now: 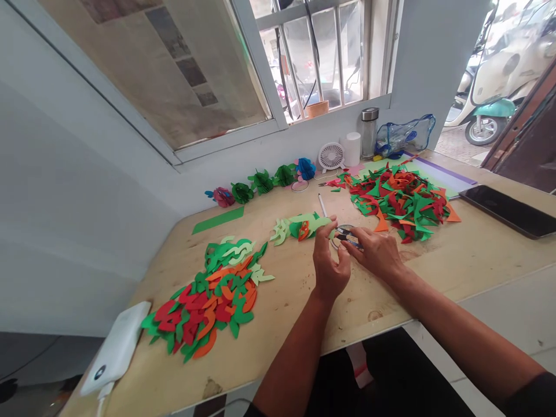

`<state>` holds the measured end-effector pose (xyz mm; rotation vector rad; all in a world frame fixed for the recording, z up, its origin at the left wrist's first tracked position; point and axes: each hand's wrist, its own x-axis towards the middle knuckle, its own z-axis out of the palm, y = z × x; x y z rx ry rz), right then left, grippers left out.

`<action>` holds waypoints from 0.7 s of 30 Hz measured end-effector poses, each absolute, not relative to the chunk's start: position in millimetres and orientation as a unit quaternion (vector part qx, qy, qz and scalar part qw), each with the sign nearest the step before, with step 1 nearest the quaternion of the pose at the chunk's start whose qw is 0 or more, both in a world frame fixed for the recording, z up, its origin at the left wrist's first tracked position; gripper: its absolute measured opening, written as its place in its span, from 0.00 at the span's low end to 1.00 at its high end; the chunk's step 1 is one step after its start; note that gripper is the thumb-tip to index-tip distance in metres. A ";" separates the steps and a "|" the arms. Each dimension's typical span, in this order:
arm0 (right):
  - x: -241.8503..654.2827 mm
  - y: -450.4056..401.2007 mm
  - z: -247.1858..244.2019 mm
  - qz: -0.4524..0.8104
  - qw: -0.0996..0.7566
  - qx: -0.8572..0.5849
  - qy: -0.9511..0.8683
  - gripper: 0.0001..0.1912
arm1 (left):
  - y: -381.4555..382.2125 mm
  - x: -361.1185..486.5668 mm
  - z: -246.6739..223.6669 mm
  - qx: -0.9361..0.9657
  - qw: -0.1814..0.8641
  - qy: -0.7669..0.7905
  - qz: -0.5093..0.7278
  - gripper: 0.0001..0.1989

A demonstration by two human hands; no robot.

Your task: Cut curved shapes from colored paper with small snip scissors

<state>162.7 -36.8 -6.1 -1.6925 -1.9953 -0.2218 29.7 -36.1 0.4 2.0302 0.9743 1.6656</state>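
Note:
My left hand (329, 263) is over the middle of the wooden table, its fingers curved beside a pale green paper cut-out (320, 223). Whatever lies between its fingertips is mostly hidden. Close to its right, my right hand (377, 252) has its fingers closed on a small black and silver object (345, 233), whose kind I cannot make out. A thin round ring shape shows behind and under the fingertips. Left of the hands lie more green cut-outs with an orange piece (303, 230) among them.
A heap of red, orange and green cut shapes (217, 295) lies left; paper scraps (402, 200) are piled right. Folded paper figures (262, 182), a fan (331, 156) and a glass bottle (369, 136) line the wall. A phone (508, 209) and a power bank (117, 347) lie at opposite sides.

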 end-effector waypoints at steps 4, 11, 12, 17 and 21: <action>162.5 -36.9 -5.5 -0.077 0.237 -0.633 -0.732 0.21 | -37.0 30.5 -1.1 0.715 0.194 0.337 0.581 0.27; 162.2 -36.6 -6.4 -0.073 0.231 -0.638 -0.731 0.20 | -36.6 32.0 -3.5 0.713 0.207 0.329 0.584 0.29; 162.2 -36.5 -6.9 -0.074 0.231 -0.639 -0.730 0.20 | -36.6 32.2 -3.7 0.712 0.212 0.327 0.584 0.30; 162.2 -36.8 -7.3 -0.077 0.231 -0.636 -0.732 0.20 | -37.7 33.2 -3.9 0.707 0.235 0.332 0.579 0.32; 162.3 -37.1 -6.6 -0.081 0.225 -0.635 -0.734 0.20 | -38.7 33.9 -3.7 0.703 0.253 0.333 0.575 0.33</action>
